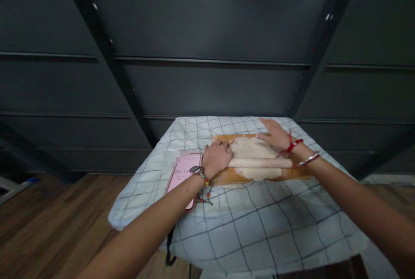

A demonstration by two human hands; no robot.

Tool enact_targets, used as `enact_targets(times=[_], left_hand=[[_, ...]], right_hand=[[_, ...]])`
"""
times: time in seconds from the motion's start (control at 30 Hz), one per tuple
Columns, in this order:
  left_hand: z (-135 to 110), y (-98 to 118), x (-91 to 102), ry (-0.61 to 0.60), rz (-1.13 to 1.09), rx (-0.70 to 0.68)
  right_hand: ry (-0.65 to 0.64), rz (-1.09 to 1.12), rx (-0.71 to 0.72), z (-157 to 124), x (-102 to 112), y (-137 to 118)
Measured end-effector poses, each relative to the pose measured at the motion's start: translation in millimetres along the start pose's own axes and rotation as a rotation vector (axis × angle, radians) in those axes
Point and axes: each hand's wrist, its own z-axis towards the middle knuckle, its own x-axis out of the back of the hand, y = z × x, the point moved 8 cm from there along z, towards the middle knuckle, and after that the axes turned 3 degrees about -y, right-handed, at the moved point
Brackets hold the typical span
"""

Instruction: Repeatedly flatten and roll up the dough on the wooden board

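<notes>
Left hand (216, 157) grips the left end of the rolling pin (259, 163), which lies across the dough (248, 146) on the wooden board (227, 178) at frame centre. Right hand (275, 134) lies open and flat on the dough, seemingly steadying it. A pink phone (183, 174) sits just left on the table (259, 227).

Rolling pin (259, 163): pale wood, smooth, dulled by flour.
Dough (253, 147): soft, matt, floury white, slightly uneven surface.
Board (227, 177): orange-brown wood, smooth, with a faint sheen at its bare edges.
Tablecloth (259, 218): woven cloth, matt, white with thin dark check lines, lightly creased.
Phone (183, 173): pink case, glossy lit screen.
Watch (196, 169): shiny metal.
Bead bracelet (205, 179): small glossy red and green beads.
Red cord (293, 144): matt thread.
Bangle (309, 159): silvery polished metal.
Floor (48, 218): brown wood planks, low sheen.
Wall (207, 33): dark grey panels, matt and smooth; material unclear.
</notes>
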Motion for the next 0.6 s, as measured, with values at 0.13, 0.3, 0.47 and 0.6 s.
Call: enact_targets(times=[0.13,0.3,0.47,0.6], left_hand=[[1.4,-0.2,-0.8,-0.003,-0.005,0.003],[5.4,0.4,-1.3,-0.009,0.017,0.003],[10.9,4.8,0.4,-0.022,0.063,0.001],[14.3,7.9,3.3,-0.045,0.122,0.022]], right_hand=[[0.047,0.000,0.160,-55.5,-2.9,-34.5],[0.056,-0.202,0.214,-90.8,-24.1,-61.2],[-0.051,-0.157,0.207,-69.5,-19.7,-58.1],[-0.121,-0.044,0.240,-60.1,-18.6,-53.8]])
